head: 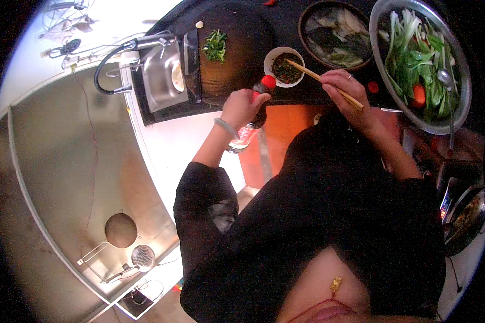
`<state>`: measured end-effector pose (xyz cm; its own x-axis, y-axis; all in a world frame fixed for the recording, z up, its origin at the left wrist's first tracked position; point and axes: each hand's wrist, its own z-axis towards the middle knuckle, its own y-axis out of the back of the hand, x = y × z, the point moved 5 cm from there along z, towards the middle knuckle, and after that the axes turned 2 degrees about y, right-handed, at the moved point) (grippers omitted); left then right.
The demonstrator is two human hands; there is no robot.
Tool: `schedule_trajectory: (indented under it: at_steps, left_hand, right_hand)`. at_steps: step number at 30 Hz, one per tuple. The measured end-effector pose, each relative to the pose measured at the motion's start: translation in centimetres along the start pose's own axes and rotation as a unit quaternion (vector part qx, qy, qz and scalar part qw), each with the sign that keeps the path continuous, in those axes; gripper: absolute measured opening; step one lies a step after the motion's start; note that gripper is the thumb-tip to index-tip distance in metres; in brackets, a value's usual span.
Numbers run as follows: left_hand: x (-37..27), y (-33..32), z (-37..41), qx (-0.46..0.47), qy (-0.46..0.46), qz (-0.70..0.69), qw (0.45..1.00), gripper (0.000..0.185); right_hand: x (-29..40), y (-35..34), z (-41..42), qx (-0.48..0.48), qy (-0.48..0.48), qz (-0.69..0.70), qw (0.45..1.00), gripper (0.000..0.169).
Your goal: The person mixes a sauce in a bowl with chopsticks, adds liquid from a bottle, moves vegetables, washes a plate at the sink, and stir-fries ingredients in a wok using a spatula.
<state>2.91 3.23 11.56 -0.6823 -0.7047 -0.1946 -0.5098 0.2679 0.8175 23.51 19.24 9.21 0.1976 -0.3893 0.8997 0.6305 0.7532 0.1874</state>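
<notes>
My left hand (242,105) grips a dark glass bottle (246,135) by its neck. The bottle has a red cap and a red label with writing, and it leans with the cap towards a small white bowl (268,66). In my right hand (347,93) is a pair of wooden chopsticks (314,75), their tips in the bowl. A dark sauce (286,72) with chopped green herbs and red bits lies inside it. Left of the bowl, chopped greens (214,46) rest on a round wooden chopping board (242,36), near a garlic clove (199,24).
A large metal basin (467,97) holds leafy greens, red pieces and a ladle. Beside it stands a brown-rimmed bowl (303,38) with sliced pale food in liquid. The steel sink (155,80) with a black flexible faucet (99,72) is at left. Strainers (121,230) hang at lower left.
</notes>
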Motion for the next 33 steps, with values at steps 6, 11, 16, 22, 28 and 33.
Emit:
schedule_trajectory:
  at_steps: [6,11,16,22,28,33]
  left_hand:
    - [-1.8,1.4,1.8,0.016,-0.002,0.125,0.992,0.054]
    - [-3.6,2.4,3.4,0.044,-0.010,0.167,0.985,0.057]
    - [-5.2,2.8,4.8,0.081,-0.021,0.196,0.977,0.057]
    - [-5.6,2.4,6.0,0.118,-0.009,0.219,0.969,0.057]
    - [-5.5,2.0,6.9,0.110,-0.030,0.250,0.961,0.057]
    - [-5.0,1.9,6.6,0.112,-0.018,0.245,0.963,0.059]
  right_hand:
    - [-0.8,0.2,-0.6,-0.028,-0.023,0.029,0.999,0.013]
    - [-0.9,0.6,-0.9,-0.038,-0.035,0.028,0.998,0.011]
    - [-1.1,0.7,-1.3,-0.044,-0.043,0.027,0.998,0.010]
    - [-1.6,-0.1,-1.4,-0.053,-0.039,0.035,0.997,0.011]
    - [-3.3,-2.0,0.0,-0.008,-0.033,0.060,0.998,0.009]
    - [-3.3,-2.7,0.8,0.007,-0.019,0.078,0.997,0.008]
